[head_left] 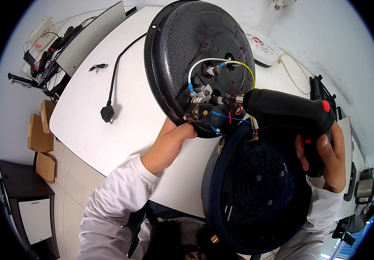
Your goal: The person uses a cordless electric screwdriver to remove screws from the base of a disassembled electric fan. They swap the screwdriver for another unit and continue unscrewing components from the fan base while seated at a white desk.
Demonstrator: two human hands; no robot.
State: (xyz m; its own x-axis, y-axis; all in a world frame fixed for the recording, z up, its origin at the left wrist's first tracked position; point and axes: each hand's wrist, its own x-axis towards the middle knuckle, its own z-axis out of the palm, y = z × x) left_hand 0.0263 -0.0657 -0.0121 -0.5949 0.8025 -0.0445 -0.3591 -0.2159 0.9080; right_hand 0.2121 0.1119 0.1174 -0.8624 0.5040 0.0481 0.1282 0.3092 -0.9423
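Observation:
My left hand (pixel 169 145) grips the lower edge of a round black speckled metal hot plate (pixel 169 56), tilted up so its wired underside shows. White, yellow-green and blue wires run among its terminals, near a small thermostat (pixel 204 112) with a brass screw. My right hand (pixel 335 160) is wrapped round the handle of a black cordless screwdriver (pixel 286 106) with red buttons. Its bit points left and reaches the hot plate's underside, beside a terminal; whether it sits on a screw I cannot tell. Under the screwdriver lies a dark blue round housing (pixel 213 186), joined by wires.
A black power cord with a plug (pixel 107 113) stretches over the white table (pixel 87 86), near a small cable (pixel 98 67). Cardboard boxes (pixel 39 136) and a dark cabinet (pixel 26 180) stand at left. A black case (pixel 323 93) lies at far right.

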